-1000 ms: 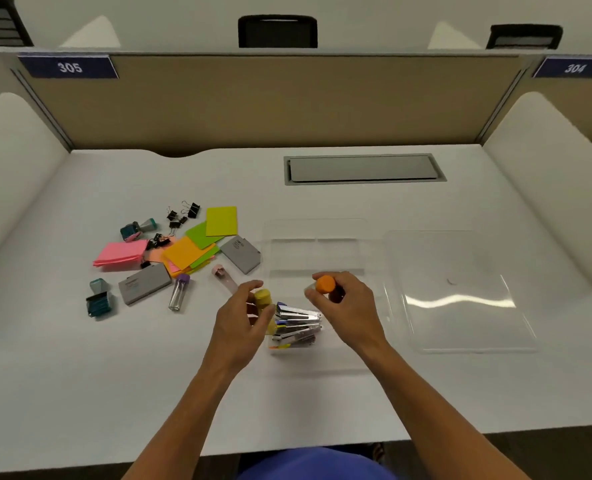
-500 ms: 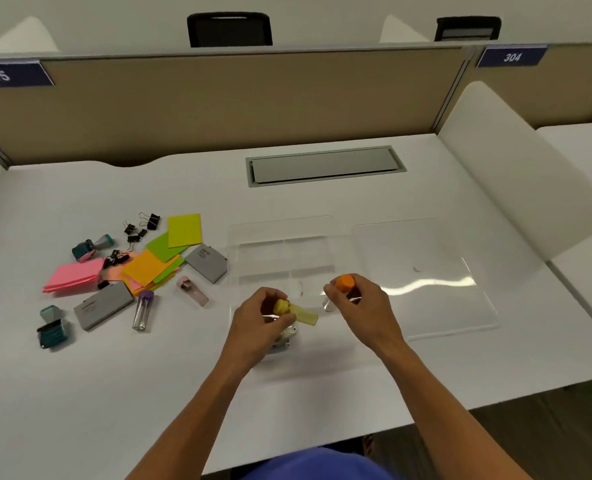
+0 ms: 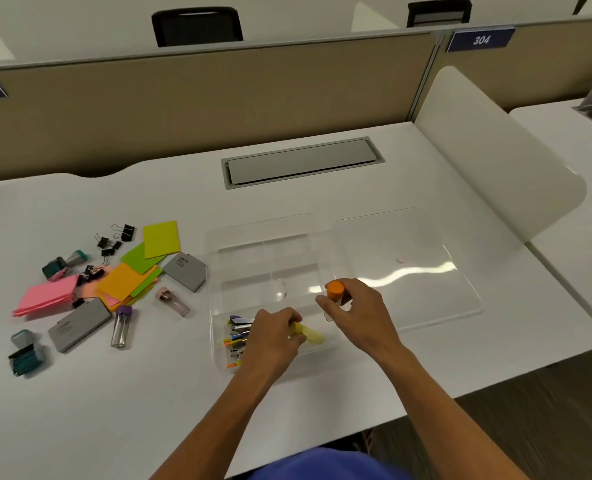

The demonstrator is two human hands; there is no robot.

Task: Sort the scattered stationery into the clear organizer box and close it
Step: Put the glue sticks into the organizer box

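Left hand (image 3: pixel 274 336) pinches a yellow tube (image 3: pixel 309 333), right hand (image 3: pixel 355 308) an orange-capped, seemingly clear vial (image 3: pixel 335 295), over the organizer box (image 3: pixel 263 244).

Two grey cases (image 3: pixel 185 271) (image 3: pixel 79 324); four capped tubes (image 3: pixel 121 326) (image 3: pixel 172 301) (image 3: pixel 308 333) (image 3: pixel 335 294); two teal sharpeners (image 3: pixel 60 265) (image 3: pixel 26 353).

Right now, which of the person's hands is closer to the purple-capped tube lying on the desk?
Left. The left hand is over the organizer box's near compartment, right of the purple-capped tube. The right hand, holding an orange-capped tube, is farther right.
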